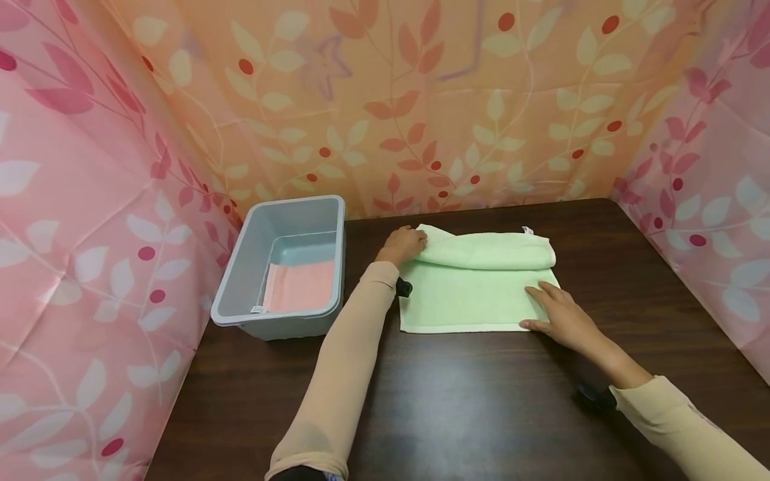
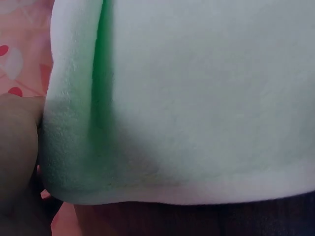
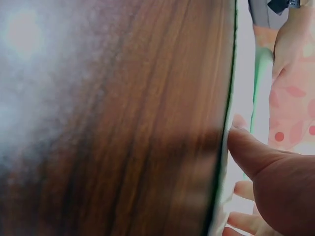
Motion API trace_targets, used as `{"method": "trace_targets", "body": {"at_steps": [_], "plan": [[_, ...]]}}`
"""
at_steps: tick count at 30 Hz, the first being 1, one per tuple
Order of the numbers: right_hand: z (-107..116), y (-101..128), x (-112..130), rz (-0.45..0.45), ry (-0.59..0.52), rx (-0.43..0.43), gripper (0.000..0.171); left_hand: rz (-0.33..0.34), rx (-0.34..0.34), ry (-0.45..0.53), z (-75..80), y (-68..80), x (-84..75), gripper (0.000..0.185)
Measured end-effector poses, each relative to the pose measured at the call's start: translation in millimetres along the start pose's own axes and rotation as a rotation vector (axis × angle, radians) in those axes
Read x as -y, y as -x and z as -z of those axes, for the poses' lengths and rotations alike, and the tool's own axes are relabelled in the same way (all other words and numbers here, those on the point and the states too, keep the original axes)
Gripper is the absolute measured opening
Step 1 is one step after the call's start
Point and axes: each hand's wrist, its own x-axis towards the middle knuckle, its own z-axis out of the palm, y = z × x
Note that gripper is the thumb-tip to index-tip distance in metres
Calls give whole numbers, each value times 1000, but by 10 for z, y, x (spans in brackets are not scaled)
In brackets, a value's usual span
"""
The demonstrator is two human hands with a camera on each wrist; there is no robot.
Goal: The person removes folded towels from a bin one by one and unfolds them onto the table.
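Observation:
A pale green towel (image 1: 475, 284) lies on the dark wooden table (image 1: 481, 401), its far edge folded over into a thick roll. My left hand (image 1: 404, 244) grips the folded edge at its far left corner; in the left wrist view the green towel (image 2: 197, 98) fills the frame with my fingers (image 2: 17, 147) at its left side. My right hand (image 1: 562, 315) lies flat with straight fingers on the towel's near right corner. In the right wrist view my thumb (image 3: 246, 147) touches the towel's edge (image 3: 231, 98) beside the table (image 3: 123, 123).
A grey plastic bin (image 1: 285, 267) stands at the table's left with a folded pink cloth (image 1: 301, 286) inside. Floral pink and orange curtains (image 1: 421, 100) enclose the table on three sides.

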Motion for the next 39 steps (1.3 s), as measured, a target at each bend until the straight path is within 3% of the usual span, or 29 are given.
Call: {"method": "trace_targets", "body": {"at_steps": [9,15,23,39], "plan": [[33,98,2,12,17,25,80,88,29,-1,11,27,10,45],[35,158,-4,-5,22,58,82,65,40,-47,12,37,7,46],[33,247,12,-14,8,48,82,73,81,43,-39,60,56,59],[14,368,54,-15,20,23,79,82,88,15,-172,12,121,67]]}}
